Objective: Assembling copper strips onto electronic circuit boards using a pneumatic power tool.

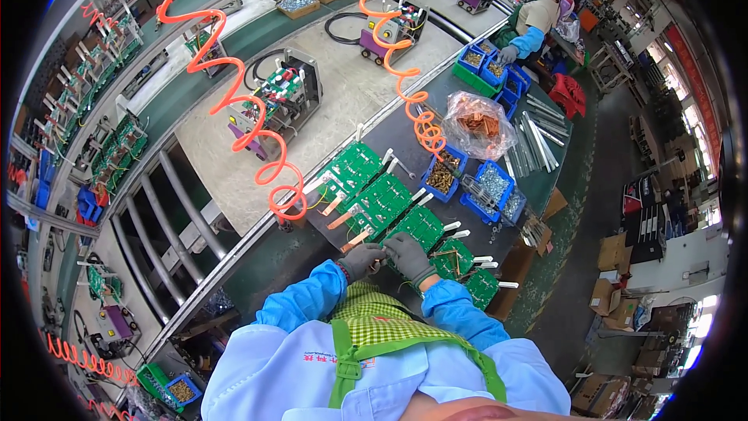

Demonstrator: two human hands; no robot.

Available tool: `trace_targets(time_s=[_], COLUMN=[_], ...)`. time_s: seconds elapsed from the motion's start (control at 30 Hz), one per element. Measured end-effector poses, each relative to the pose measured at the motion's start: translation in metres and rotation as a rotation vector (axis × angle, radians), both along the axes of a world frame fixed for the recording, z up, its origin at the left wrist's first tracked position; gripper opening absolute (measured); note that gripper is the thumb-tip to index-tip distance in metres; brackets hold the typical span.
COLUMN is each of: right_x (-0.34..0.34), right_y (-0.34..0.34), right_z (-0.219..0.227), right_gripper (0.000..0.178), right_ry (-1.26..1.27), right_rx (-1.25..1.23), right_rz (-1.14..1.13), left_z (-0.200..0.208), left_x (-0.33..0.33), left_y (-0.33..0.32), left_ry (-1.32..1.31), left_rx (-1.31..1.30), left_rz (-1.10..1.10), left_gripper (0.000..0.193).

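Green circuit boards [382, 201] with white posts stand in a slanting row along the near edge of the dark bench. Flat copper strips [340, 220] stick out from the left side of some of them. My left hand [361, 262], in a grey glove, is closed at the near end of a copper strip; what its fingers hold is too small to name. Close beside it, my right hand [410, 257], gloved too, has its fingers bent in at the near edge of a middle board [419, 226]. Whatever lies between those fingertips is hidden.
Blue bins of brass parts [442, 177] and silver fasteners [494, 184] sit beyond the boards, near a plastic bag of copper pieces [478, 125] and metal bars [538, 140]. Orange coiled hoses [226, 70] hang overhead. A co-worker [538, 15] reaches toward bins at the far right.
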State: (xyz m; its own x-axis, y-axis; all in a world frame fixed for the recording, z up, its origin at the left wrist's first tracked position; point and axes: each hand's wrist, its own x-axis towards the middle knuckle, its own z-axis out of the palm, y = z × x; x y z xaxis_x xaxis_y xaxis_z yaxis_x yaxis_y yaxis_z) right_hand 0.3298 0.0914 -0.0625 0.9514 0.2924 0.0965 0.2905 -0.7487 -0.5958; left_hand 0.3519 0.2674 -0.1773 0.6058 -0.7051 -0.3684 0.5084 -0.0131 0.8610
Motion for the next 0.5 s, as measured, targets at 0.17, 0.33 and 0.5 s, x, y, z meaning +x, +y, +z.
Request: trace_targets(time_s=[0.17,0.33,0.5], right_x=[0.000,-0.001,-0.007], right_y=[-0.003,0.003,0.015], right_z=[-0.006,-0.008,-0.006], right_gripper=[0.015,0.017,0.021], right_ry=[-0.030,0.003,0.028], right_rx=[0.003,-0.087,-0.077], right_rz=[-0.019,-0.098,-0.289], left_z=[0.074,0.064,0.057], left_x=[0.005,-0.001,-0.006], left_y=[-0.010,-0.012,-0.010], left_ry=[0.548,0.482,0.413], left_rx=[0.007,-0.058,-0.036], left_rz=[0.179,0.203,0.202], left_gripper=[0.010,0.008,0.008])
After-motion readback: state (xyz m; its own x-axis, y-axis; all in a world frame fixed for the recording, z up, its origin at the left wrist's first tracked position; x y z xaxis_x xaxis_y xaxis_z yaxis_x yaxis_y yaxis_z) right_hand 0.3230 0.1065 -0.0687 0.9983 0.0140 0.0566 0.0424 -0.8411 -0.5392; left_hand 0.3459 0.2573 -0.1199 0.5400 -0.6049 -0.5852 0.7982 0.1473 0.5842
